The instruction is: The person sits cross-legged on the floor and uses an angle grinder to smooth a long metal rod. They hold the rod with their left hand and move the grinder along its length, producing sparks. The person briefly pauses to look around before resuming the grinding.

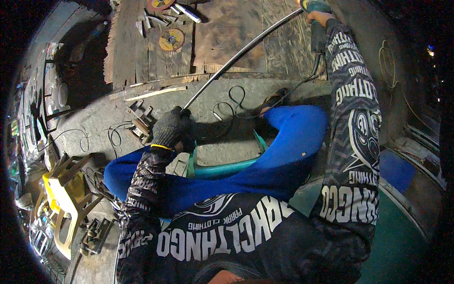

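My left hand (171, 128), in a dark knit glove, grips the near end of a long curved metal rod (239, 54) that arcs up and right over a worn plywood board (227, 33). My right hand (319, 16), at the top of the view, holds a teal power tool (316, 5) against the rod's far end; its black cord (302, 83) runs down toward my foot. I sit with blue trousers (283, 156) astride a teal stool (227, 168).
Round cutting discs (171, 39) and metal offcuts (161, 19) lie on the board's left part. Small steel brackets (141, 120) and loose wire (113, 135) sit on the concrete floor. A yellow plastic chair (61, 203) stands at lower left.
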